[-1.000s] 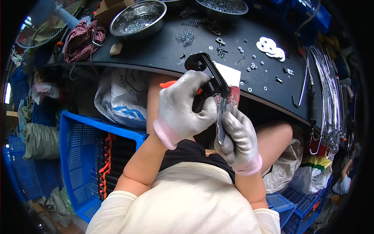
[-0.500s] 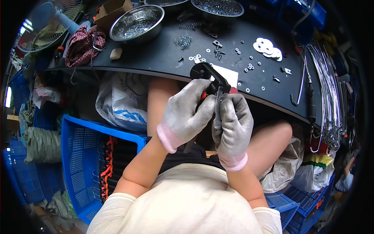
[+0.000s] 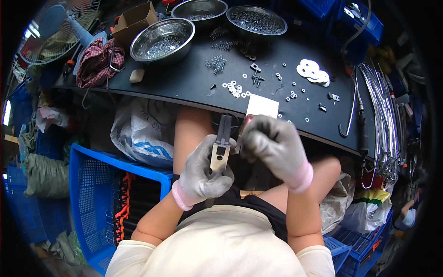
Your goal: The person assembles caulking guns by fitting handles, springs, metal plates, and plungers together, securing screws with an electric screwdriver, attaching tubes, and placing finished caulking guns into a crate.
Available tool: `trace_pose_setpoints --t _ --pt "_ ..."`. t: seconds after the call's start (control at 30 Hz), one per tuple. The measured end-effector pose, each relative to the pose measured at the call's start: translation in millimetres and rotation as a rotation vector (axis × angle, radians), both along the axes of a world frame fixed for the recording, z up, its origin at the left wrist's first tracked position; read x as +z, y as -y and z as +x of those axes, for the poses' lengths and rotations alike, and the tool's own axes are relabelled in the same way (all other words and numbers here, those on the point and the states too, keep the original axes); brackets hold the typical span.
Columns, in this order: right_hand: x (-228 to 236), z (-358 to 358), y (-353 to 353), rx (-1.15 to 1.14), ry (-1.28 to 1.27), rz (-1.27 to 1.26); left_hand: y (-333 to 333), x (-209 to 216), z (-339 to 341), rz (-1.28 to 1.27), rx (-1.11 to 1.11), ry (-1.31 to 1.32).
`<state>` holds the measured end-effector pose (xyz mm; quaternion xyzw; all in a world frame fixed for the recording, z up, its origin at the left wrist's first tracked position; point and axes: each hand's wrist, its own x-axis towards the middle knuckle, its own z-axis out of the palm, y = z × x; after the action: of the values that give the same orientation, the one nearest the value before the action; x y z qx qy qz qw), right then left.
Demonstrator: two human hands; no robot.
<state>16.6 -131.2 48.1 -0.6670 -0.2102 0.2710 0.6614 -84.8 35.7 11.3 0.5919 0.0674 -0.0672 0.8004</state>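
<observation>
In my left hand, gloved in grey with a pink cuff, is a black part with a silver metal bracket. The bracket has a round hole, and my fingers wrap round its sides. My right hand, gloved the same way, is just right of the part and apart from the bracket. Its fingers are curled and partly smeared by motion. A small red thing shows at its fingertips, too hidden to name. A white card lies at the table's front edge beyond this hand.
On the black table lie washers, small screws, springs and large white discs. Metal bowls stand at the back. Metal rods lie at the right. A blue crate stands at my left.
My left hand has come nearer to me and turned the black part, so its silver bracket faces up. My right hand has moved off the part.
</observation>
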Motion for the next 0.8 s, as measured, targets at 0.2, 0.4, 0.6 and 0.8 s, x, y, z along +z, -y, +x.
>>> trace_pose_setpoints --t 0.2,0.4,0.6,0.8 --pt "-15 165 -36 -0.337 0.825 -1.174 -5 -9 -4 0.216 0.099 0.067" --pt "-15 201 -68 0.024 0.758 -1.397 -19 -10 -15 0.285 0.209 0.099" --pt "-27 204 -48 -0.181 0.757 -1.194 -26 -13 -11 0.481 0.242 0.095" --pt "-6 159 5 -0.171 0.244 -0.028 -33 -20 4 0.802 0.317 0.356"
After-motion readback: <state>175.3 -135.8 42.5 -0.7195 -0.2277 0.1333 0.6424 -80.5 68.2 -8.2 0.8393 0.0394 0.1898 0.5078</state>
